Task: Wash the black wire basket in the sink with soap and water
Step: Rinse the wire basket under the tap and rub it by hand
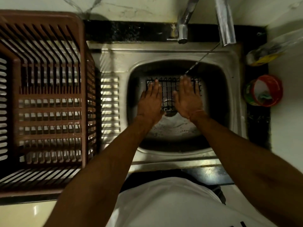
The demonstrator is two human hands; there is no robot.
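Reaching into the sink [236, 89], left hand [150, 102] and right hand [188, 99] lie flat, fingers straight, grasping nothing, likely rinsing above the black wire basket [169, 89] at the basin's far end. Water stream [199, 61] from tap [225, 22] hits the right fingertips. Brown crate [49, 99] at left edge, red tub [265, 90] at right; dim room.

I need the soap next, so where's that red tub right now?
The red tub sits on the dark counter right of the sink, just below the yellow packet in the head view.
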